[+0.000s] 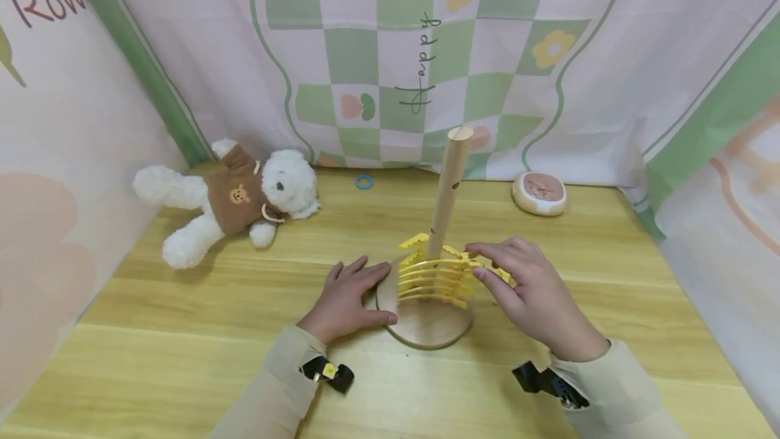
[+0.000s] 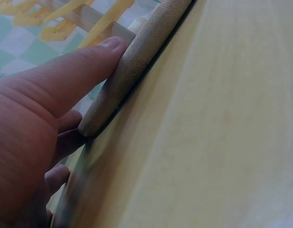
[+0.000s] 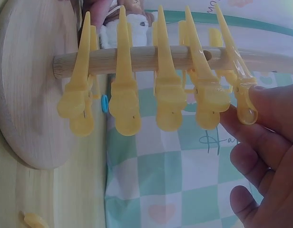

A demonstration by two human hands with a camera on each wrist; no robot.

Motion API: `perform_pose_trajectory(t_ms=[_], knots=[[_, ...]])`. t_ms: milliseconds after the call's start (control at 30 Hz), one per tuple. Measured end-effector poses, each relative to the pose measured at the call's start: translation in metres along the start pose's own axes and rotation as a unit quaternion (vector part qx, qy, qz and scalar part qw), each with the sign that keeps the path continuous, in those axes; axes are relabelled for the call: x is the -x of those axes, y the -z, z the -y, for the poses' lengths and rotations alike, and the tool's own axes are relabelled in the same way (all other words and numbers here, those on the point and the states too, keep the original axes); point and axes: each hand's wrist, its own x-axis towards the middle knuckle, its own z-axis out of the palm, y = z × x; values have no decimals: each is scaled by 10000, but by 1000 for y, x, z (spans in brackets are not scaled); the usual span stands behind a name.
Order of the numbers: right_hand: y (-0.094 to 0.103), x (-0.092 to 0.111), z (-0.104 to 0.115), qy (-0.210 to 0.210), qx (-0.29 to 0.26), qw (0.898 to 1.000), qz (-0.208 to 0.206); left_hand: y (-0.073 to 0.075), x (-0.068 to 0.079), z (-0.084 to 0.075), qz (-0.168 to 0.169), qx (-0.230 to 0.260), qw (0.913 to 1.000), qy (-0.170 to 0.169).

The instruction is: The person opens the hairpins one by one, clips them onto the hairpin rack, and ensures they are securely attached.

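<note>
A wooden stand has a round base [image 1: 426, 330] and an upright post [image 1: 447, 188]. Several yellow plastic clips [image 3: 169, 90], with long tapered jaws, straddle the post one above another. My right hand [image 1: 539, 297] is to the right of the post. Its thumb and index finger pinch the handle end of the topmost clip [image 3: 246, 102]; the other fingers are loosely bent. On the left, my left hand [image 1: 350, 300] lies with fingers spread and fairly straight. Its thumb [image 2: 101, 59] touches the base's rim, and the index fingertip rests at the rim farther back.
A white plush toy [image 1: 234, 198] in a brown top lies at the back left. Near the back edge are a small blue ring [image 1: 363, 182] and a round white device [image 1: 539, 194]. A yellow piece [image 3: 34, 221] lies on the table beside the base. Printed curtains enclose the table.
</note>
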Motion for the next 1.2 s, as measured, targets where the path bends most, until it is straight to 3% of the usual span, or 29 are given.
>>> perform_pose_trajectory(t_ms=[800,1200], knots=[[-1,2,0,-149,-245,9992,272,0,0,0,-32,24,10000,-25],[-2,12,-4,-442,-617,9970,-150,-1,0,3,-143,263,9996,14]])
